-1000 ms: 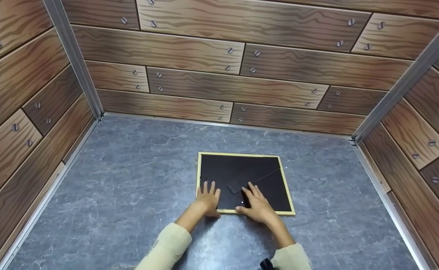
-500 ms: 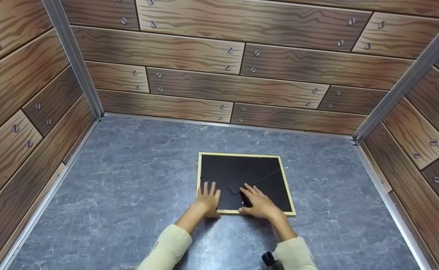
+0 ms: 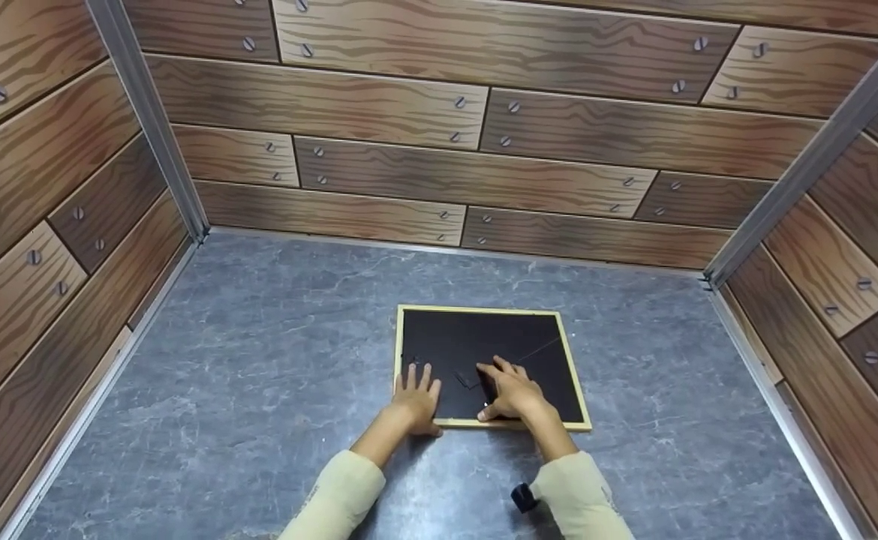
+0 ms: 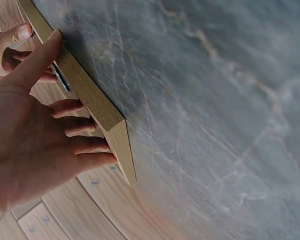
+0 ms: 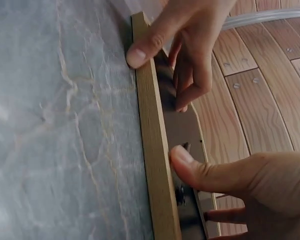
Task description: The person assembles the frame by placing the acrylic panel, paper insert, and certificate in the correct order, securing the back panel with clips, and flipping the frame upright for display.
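Observation:
A picture frame with a pale wooden rim lies flat, its black backing board facing up. My left hand rests spread on the board's near left part. Its thumb touches the outer side of the wooden edge in the left wrist view. Fingers bent, my right hand touches the near right part of the board. In the right wrist view, the right thumb lies just inside the rim beside a small dark fitting. Most of the right fingertips are hidden there.
The frame lies on a grey marbled tabletop. Wood-patterned panels enclose it at the back and on both sides, with metal strips at the corners. A dark round object sits by the right sleeve.
My right hand has shifted slightly away from me over the board, its fingers more bent than before. The left hand and the frame have stayed in place.

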Demonstrator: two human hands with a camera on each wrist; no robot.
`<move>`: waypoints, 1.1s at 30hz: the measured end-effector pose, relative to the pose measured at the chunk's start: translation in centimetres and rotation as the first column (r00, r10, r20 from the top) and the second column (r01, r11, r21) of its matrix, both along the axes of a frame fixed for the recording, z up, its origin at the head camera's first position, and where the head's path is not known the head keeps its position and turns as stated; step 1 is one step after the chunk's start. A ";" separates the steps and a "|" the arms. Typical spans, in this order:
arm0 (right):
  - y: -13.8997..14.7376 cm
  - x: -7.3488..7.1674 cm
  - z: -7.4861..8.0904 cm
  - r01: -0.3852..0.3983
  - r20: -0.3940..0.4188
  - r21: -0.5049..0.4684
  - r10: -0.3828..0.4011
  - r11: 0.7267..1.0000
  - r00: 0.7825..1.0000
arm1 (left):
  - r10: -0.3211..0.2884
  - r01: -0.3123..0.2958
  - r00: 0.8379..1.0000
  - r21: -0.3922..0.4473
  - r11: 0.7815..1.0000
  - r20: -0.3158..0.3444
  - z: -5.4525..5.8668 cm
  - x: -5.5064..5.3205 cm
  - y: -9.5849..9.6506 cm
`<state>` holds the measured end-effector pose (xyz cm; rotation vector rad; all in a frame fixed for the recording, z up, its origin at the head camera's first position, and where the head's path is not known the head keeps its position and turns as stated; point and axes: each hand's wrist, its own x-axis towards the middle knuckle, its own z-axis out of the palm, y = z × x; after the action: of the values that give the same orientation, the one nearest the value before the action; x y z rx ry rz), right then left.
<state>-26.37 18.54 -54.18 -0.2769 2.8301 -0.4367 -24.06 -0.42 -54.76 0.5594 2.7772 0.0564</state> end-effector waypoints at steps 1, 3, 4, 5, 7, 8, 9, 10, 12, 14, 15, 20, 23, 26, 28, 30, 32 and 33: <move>0.0 -0.1 0.0 0.004 0.008 0.005 -0.004 1.000 1.000 | 0.000 0.000 1.000 0.002 1.000 -0.001 0.0 0.0 0.0; -0.1 -0.3 0.1 0.005 0.003 0.016 -0.005 1.000 1.000 | 0.000 0.000 1.000 0.003 1.000 -0.004 0.1 -0.1 0.1; -0.1 -0.4 0.1 0.004 -0.004 0.021 -0.004 1.000 1.000 | -0.001 0.001 1.000 0.002 1.000 -0.003 0.1 -0.1 0.1; -0.2 -0.5 0.1 0.003 -0.014 0.023 -0.003 1.000 1.000 | 0.000 0.000 1.000 0.000 1.000 -0.002 0.1 -0.1 0.1; -0.4 -0.8 0.1 0.000 -0.035 0.036 0.001 0.999 0.999 | 0.001 -0.001 1.000 -0.003 1.000 -0.001 0.2 -0.2 0.2; -0.4 -1.0 0.1 -0.006 -0.042 0.050 0.008 0.999 0.999 | 0.000 0.000 1.000 -0.001 1.000 -0.002 0.2 -0.2 0.2; -0.5 -1.2 0.1 -0.011 -0.046 0.067 0.014 0.998 0.999 | -0.002 0.002 1.000 0.001 1.000 -0.002 0.2 -0.1 0.2; -0.5 -1.3 0.1 -0.012 -0.043 0.085 0.015 0.996 0.999 | -0.003 0.003 1.000 0.001 1.000 0.000 0.2 -0.1 0.2; -0.5 -1.5 0.1 -0.017 -0.024 0.125 0.021 0.992 1.000 | -0.005 0.005 1.000 0.007 1.000 0.001 0.1 0.0 0.2; -0.6 -1.7 0.1 -0.024 0.005 0.150 0.023 0.988 1.000 | -0.007 0.007 1.000 0.014 1.000 0.002 0.1 0.1 0.2; -0.7 -1.8 0.1 -0.025 0.020 0.155 0.022 0.988 1.000 | -0.006 0.006 1.000 0.017 1.000 0.002 0.1 0.1 0.2; -0.8 -1.9 0.5 -0.041 0.060 0.150 0.032 0.988 0.998 | -0.001 0.001 1.000 0.011 1.000 -0.014 0.2 -0.1 0.3; 0.0 -1.6 0.0 -0.059 0.016 0.095 0.058 0.994 0.998 | -0.001 0.001 1.000 0.016 1.000 -0.017 0.2 0.0 0.3; 1.5 -0.7 -1.1 -0.096 -0.063 -0.010 0.095 0.995 0.994 | 0.001 -0.001 1.000 0.022 1.000 -0.003 0.1 0.1 0.4; 2.6 -0.2 -1.9 -0.139 -0.117 -0.081 0.129 0.987 0.985 | 0.005 -0.005 1.000 0.022 1.000 0.006 0.1 0.2 0.4; 3.6 0.3 -2.5 -0.185 -0.157 -0.134 0.163 0.974 0.974 | 0.012 -0.012 1.000 0.016 1.000 0.006 0.1 0.3 0.3; 4.5 0.6 -2.7 -0.226 -0.187 -0.167 0.194 0.960 0.963 | 0.016 -0.016 1.000 0.014 1.000 0.003 0.2 0.2 0.3; 5.0 0.7 -2.6 -0.237 -0.195 -0.179 0.202 0.955 0.960 | 0.017 -0.017 1.000 0.013 1.000 0.002 0.3 0.2 0.3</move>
<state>-25.64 23.55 -56.81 -0.6968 2.8783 -0.6791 -23.88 -0.16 -54.49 0.5387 2.7821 0.0794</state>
